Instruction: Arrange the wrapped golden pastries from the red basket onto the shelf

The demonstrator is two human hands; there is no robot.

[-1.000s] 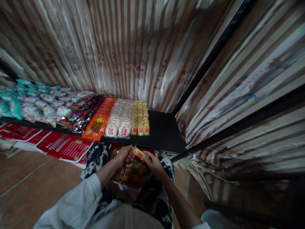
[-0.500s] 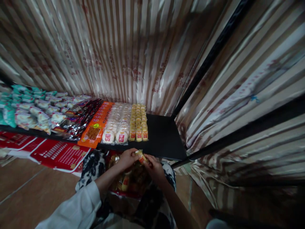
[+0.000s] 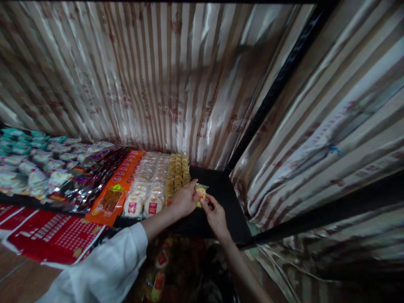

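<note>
Over the black shelf (image 3: pixel 217 216), my left hand (image 3: pixel 186 198) and my right hand (image 3: pixel 215 212) pinch a small yellow-wrapped snack packet (image 3: pixel 200 193) between them. The packet is held just right of the rows of yellow snack packets (image 3: pixel 177 170), which my left hand partly hides. Left of those rows stand lines of round white rice-cracker packs (image 3: pixel 153 206) with red labels. Below my forearms, a bag (image 3: pixel 159 273) of loose yellow packets lies at my lap, dim and partly hidden.
Orange snack bags (image 3: pixel 109 201), dark shiny packets (image 3: pixel 90 181), white packets (image 3: pixel 38 181) and green packets (image 3: pixel 19 141) line the shelf leftward. A black upright post (image 3: pixel 268 101) stands at the shelf's right corner. Striped sheeting (image 3: pixel 164 75) hangs behind. A red printed sheet (image 3: pixel 53 235) hangs below.
Both hands have moved forward and up from over my lap to above the shelf, carrying the yellow packet beside the yellow rows. The view has tilted up slightly.
</note>
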